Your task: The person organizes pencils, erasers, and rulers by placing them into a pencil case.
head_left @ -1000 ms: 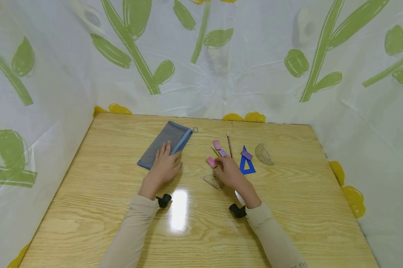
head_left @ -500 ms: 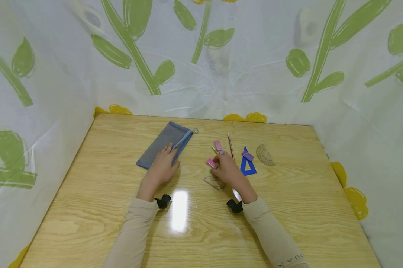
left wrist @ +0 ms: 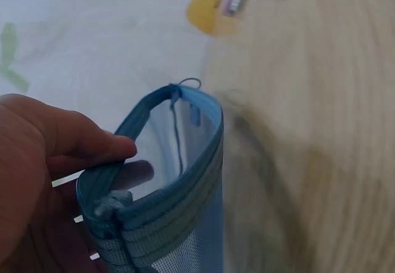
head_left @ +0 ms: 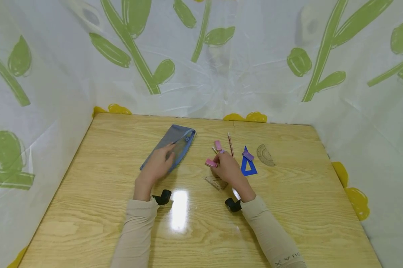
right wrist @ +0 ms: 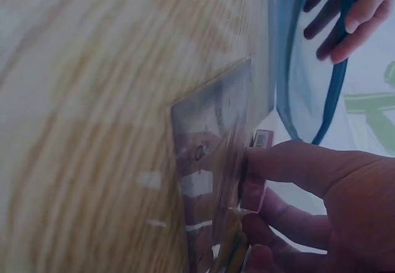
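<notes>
My left hand (head_left: 157, 163) holds the zipped edge of a blue mesh pencil pouch (head_left: 170, 138). In the left wrist view the pouch (left wrist: 170, 214) gapes wide, its zipper rim between thumb and fingers. My right hand (head_left: 231, 170) pinches a pink eraser (head_left: 210, 162) between thumb and fingers. The right wrist view shows that eraser (right wrist: 254, 189) under the thumb, beside a clear set square (right wrist: 213, 112). A yellow pencil (head_left: 215, 150) lies partly hidden by the right hand. Another pink eraser (head_left: 218, 144) lies just beyond it.
A red patterned pencil (head_left: 230, 144) lies behind the right hand. Farther right, a purple eraser (head_left: 248, 155) rests on a blue set square (head_left: 249, 169), next to a clear protractor (head_left: 266, 155). White sheeting (head_left: 248, 82) with painted plants rises around the wooden table (head_left: 94, 208).
My left hand has gone from lying flat on the pouch to lifting its zipper edge, and the mouth has opened. The pink eraser at my right fingers has turned slightly.
</notes>
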Motion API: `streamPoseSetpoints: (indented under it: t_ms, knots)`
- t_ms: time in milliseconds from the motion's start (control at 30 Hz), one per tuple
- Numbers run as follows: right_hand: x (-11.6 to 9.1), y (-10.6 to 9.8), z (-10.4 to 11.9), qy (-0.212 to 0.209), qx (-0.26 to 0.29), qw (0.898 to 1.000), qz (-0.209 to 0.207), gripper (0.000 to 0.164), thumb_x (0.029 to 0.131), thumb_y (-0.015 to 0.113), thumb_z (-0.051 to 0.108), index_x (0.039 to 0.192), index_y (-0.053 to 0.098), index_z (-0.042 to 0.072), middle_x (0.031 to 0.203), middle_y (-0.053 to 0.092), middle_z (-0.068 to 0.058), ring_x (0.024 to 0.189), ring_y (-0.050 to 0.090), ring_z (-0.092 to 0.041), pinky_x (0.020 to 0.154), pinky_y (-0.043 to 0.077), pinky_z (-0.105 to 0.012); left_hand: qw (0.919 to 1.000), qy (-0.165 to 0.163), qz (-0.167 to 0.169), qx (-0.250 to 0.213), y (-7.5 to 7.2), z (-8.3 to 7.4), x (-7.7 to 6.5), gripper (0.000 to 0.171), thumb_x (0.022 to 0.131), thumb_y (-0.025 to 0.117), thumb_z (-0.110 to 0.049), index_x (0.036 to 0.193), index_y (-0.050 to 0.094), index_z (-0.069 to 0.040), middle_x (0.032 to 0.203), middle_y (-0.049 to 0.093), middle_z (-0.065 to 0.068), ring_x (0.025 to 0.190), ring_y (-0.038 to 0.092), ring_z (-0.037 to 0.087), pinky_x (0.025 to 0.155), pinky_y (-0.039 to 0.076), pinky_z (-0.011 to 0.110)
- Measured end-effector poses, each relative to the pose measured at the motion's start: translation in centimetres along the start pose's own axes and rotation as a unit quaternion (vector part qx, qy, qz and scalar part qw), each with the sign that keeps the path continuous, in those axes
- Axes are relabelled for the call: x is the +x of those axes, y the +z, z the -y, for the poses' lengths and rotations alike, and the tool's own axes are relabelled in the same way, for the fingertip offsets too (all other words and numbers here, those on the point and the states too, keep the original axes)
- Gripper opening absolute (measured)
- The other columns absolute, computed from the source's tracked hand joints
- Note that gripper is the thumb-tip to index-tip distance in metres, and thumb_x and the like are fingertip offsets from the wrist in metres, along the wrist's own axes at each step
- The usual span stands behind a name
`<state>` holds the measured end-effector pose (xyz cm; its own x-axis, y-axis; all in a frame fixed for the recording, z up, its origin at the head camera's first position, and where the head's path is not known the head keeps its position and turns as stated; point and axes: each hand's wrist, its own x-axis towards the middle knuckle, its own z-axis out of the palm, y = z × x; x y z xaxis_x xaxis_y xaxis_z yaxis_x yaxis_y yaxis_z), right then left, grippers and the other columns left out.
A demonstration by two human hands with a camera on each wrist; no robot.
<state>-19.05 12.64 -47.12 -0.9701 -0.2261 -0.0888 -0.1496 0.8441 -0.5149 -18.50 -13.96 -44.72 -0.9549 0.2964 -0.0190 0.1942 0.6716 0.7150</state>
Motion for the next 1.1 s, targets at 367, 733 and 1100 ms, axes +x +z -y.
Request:
streamPoseSetpoints:
  t_ms: [367, 733, 1100]
  knots:
    - [-0.3, -1.2, 0.5, 0.009, 0.021, 1.0, 0.009, 0.029, 0.093, 0.075, 0.025, 0.112, 0.071, 0.004, 0.096, 0.068, -0.007, 0.075, 0.058, -0.018, 0.062, 0.048, -0.029, 0.9957, 0.007, -0.003, -0.093, -0.9, -0.5, -0.1, 0.046, 0.106, 0.035, -0.003, 0.151, 0.044, 0.004, 0.056, 0.042, 0.005, 0.041, 0.026, 0.01, 0.042, 0.034, 0.025]
    - [-0.7, -3.4, 1.9, -0.028, 0.153, 0.988, -0.02, 0.021, 0.095, 0.069, 0.014, 0.112, 0.066, 0.003, 0.098, 0.067, -0.008, 0.081, 0.057, -0.021, 0.065, 0.048, -0.029, 0.9901, 0.01, -0.011, -0.14, -1.0, -1.4, -0.1, 0.048, 0.104, 0.033, -0.004, 0.15, 0.047, 0.001, 0.151, 0.048, 0.025, 0.039, 0.023, 0.008, 0.046, 0.036, 0.025]
    - [0.1, -3.6, 3.3, -0.09, 0.27, 0.955, -0.085, 0.021, 0.097, 0.067, 0.012, 0.115, 0.066, 0.001, 0.096, 0.062, -0.01, 0.086, 0.058, -0.021, 0.072, 0.052, -0.026, 0.979, 0.008, -0.044, -0.199, 0.2, -0.7, 0.4, 0.052, 0.101, 0.03, -0.003, 0.147, 0.054, -0.005, 0.12, 0.062, 0.03, 0.038, 0.021, 0.008, 0.036, 0.025, 0.021]
